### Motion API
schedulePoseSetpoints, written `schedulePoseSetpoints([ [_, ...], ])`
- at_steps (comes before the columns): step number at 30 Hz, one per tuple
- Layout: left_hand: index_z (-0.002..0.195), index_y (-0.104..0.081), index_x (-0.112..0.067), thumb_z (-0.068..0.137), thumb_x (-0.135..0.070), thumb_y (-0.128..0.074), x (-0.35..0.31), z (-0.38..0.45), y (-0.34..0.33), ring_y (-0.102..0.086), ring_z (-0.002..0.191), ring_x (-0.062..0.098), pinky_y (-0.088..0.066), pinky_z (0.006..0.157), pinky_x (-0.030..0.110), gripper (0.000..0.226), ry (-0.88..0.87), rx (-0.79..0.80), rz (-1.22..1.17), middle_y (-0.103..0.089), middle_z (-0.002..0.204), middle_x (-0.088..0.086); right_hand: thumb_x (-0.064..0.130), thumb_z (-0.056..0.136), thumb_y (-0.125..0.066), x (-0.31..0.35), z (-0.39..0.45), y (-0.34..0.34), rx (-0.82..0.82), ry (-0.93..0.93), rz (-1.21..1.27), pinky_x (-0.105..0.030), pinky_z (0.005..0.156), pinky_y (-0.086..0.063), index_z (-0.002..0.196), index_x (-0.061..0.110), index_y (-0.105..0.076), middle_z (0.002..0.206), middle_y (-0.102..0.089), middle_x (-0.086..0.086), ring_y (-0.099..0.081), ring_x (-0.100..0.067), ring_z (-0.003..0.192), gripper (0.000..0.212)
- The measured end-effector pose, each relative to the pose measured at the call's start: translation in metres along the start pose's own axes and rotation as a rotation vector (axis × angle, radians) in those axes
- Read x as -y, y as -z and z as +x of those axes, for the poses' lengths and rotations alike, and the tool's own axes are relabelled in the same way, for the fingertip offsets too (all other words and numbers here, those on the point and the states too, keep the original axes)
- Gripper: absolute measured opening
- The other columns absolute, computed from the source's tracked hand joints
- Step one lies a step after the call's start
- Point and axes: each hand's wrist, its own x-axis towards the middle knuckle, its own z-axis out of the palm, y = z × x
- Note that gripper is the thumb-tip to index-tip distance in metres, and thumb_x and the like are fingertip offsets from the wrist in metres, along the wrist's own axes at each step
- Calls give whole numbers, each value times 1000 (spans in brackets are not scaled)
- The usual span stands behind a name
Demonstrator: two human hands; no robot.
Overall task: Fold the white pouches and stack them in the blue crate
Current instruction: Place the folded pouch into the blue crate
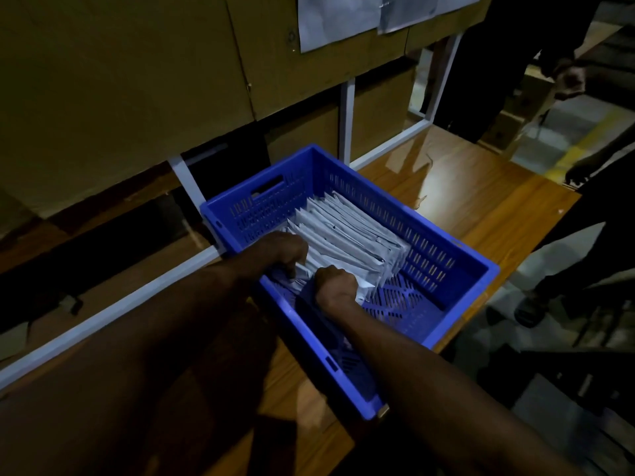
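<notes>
Both hands, left hand (285,250) and right hand (335,283), are being curled around white pouches (347,235) inside the blue crate (457,269) at the desk (481,201) edge; stacking seems underway, and seating them against the row is likely needed next.

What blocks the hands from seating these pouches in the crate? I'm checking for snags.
Nothing visible does. Both the left hand and the right hand are already inside the blue crate, gripping white pouches at the near end of the row; bare crate floor lies beside it.

Both hands' fingertips vanish among the white pouches (347,235); a bystander (584,235) at right is cut off by the edge.
</notes>
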Motion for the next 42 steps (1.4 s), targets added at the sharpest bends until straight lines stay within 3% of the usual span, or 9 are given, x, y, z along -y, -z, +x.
schedulePoseSetpoints([
  [4,99,-74,-17,72,-36,-86,0,1,0,-67,91,28,-46,68,30,35,-11,-69,-6,-69,99,8,7,96,-50,-2,2,2,-20,-24,-27,-32,85,-49,120,11,-66,123,-65,-8,-64,-29,114,29],
  [9,93,-71,-18,66,-44,-88,2,7,-2,-67,95,29,-55,73,35,41,27,-74,2,-69,100,5,9,96,-50,-7,4,5,-9,-35,-53,-33,83,-49,120,10,-65,122,-66,-9,-64,-30,113,28],
  [15,106,-65,-6,61,-58,-88,1,5,0,-65,102,32,-48,73,32,73,163,-118,-41,-63,104,7,21,94,-59,-9,3,4,71,-24,-92,-31,80,-50,119,13,-66,121,-67,-7,-66,-27,110,27],
  [20,128,-56,-6,43,-76,-84,4,3,-7,-63,112,31,-54,86,41,114,378,-158,-90,-61,130,11,25,88,-68,-15,0,-3,143,-108,-160,-37,77,-60,113,14,-72,108,-72,-4,-71,-26,96,27],
  [26,144,-42,-3,39,-81,-82,5,-3,-11,-58,124,31,-51,97,44,137,462,-166,-153,-52,145,12,21,89,-67,-14,-4,3,186,-154,-234,-36,47,-55,104,8,-73,96,-73,-6,-72,-27,80,20],
  [30,135,-52,-4,37,-78,-85,6,-10,-11,-62,116,30,-53,92,42,127,453,-131,-166,-60,133,13,35,85,-73,-13,-7,8,208,-204,-222,-41,54,-59,104,9,-74,93,-73,-6,-72,-28,78,32],
  [34,129,-56,-5,43,-72,-88,4,-17,-10,-63,113,29,-54,93,43,113,438,-122,-153,-62,128,12,37,82,-76,-13,-11,12,183,-203,-228,-39,39,-53,106,8,-74,99,-74,-7,-73,-29,82,38],
  [38,132,-54,-6,48,-66,-90,3,-27,-7,-59,119,28,-52,96,42,109,419,-123,-169,-59,134,11,24,88,-70,-18,-15,13,128,-187,-206,-44,68,-61,111,8,-73,109,-72,-8,-72,-30,95,28],
  [42,126,-59,-9,54,-76,-80,3,-36,-2,-60,118,28,-48,94,38,101,417,-167,-163,-62,131,10,36,85,-74,-17,-24,19,114,-187,-173,-43,71,-61,104,11,-74,103,-73,-7,-72,-29,88,31],
])
